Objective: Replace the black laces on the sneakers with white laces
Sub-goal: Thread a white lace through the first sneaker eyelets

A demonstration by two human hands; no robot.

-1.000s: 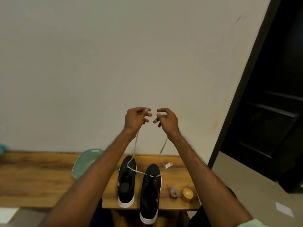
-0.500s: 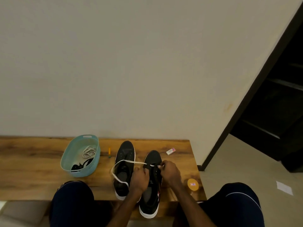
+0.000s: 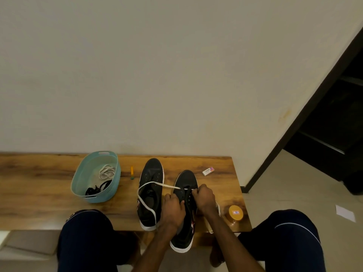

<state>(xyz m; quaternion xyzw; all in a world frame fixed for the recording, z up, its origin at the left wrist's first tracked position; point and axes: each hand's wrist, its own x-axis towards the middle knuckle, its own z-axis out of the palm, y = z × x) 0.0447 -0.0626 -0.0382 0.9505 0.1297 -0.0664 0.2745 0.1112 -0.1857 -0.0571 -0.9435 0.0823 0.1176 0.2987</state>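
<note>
Teal basket (image 3: 78,185): on the desk (image 3: 39,193), well to the left of the left hand (image 3: 172,211); holds a coil of white laces (image 3: 107,172) at the far side and a bundle of black laces (image 3: 98,188) nearer the person

Small yellow stick with a green tip (image 3: 132,172): lying between the basket and the left sneaker (image 3: 150,193), beyond and left of the left hand

Small white box with pink print (image 3: 208,171): beyond the right hand (image 3: 204,199), near the far desk edge

Round yellow-lidded tin (image 3: 236,213): just right of the right hand, near the desk's right end

White lace (image 3: 145,201): one end runs from the front eyelets of the right sneaker (image 3: 184,195) and loops over the left sneaker, crossing its opening; another stretch shows at the right hand's wrist side

Left hand: fingers curled, resting on the right sneaker's opening; whether it pinches the lace I cannot tell

Right hand: closed in a loose fist at the eyelets, fingertips pinching the white lace

Desk: wood-grained, set against a plain cream wall (image 3: 157,75); a dark doorway (image 3: 334,124) and pale tiled floor (image 3: 284,183) lie to the right, with a white paper scrap (image 3: 345,213) on the floor; the person's knees in dark trousers flank the near edge

Sneakers: black with white soles, side by side, long axes running away from the person, toes toward the wall; the right one overhangs the near desk edge at the heel
</note>
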